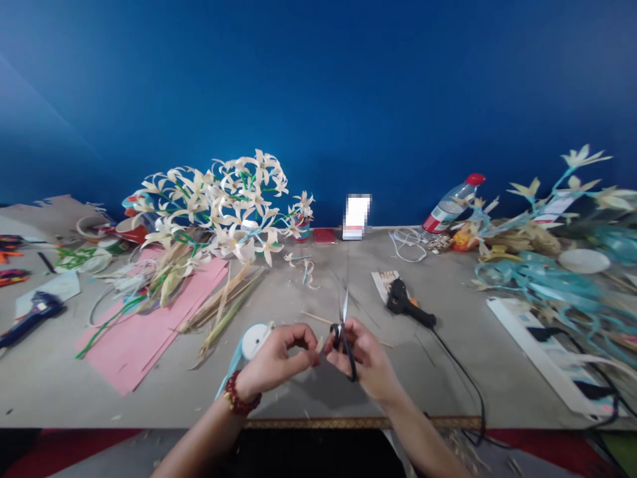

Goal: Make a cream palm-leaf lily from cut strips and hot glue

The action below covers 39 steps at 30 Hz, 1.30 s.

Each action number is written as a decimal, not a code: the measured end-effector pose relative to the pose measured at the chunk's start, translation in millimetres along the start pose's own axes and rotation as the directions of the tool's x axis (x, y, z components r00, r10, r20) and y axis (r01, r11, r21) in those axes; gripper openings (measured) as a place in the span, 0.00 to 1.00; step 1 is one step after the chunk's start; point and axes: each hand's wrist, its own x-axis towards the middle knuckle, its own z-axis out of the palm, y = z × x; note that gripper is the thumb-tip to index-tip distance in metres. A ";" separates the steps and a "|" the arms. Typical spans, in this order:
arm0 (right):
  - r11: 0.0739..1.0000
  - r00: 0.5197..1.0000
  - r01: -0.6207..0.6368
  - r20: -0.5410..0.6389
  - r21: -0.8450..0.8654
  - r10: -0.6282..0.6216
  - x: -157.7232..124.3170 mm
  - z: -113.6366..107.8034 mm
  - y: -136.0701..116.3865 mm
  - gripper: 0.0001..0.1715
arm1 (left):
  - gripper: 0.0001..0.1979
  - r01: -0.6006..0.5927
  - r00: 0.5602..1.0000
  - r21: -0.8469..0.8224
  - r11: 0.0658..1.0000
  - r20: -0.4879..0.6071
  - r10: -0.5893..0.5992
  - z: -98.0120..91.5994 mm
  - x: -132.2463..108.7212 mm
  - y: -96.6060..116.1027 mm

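Note:
My right hand (pixel 365 355) grips black-handled scissors (pixel 344 325), blades pointing up and away. My left hand (pixel 279 362), with a red bead bracelet at the wrist, is pinched shut on a small pale strip (pixel 319 344) held right beside the scissors. Both hands hover over the grey table (pixel 308 398) near its front edge. A white tape roll (pixel 255 340) with a light blue ribbon lies just left of my left hand.
A bunch of cream paper flowers (pixel 223 206) and pink sheets (pixel 149 325) lie left. A black glue gun (pixel 405 302) with its cord sits right of the hands. Further right are a power strip (pixel 537 352), blue ribbons (pixel 552 285) and a plastic bottle (pixel 452 206).

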 end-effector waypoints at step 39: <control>0.991 0.976 -0.135 0.176 0.001 0.133 -23.0 -1.1 9.9 0.32 | 0.06 -0.236 0.919 -0.404 0.884 -0.387 0.068 23.2 9.8 -0.1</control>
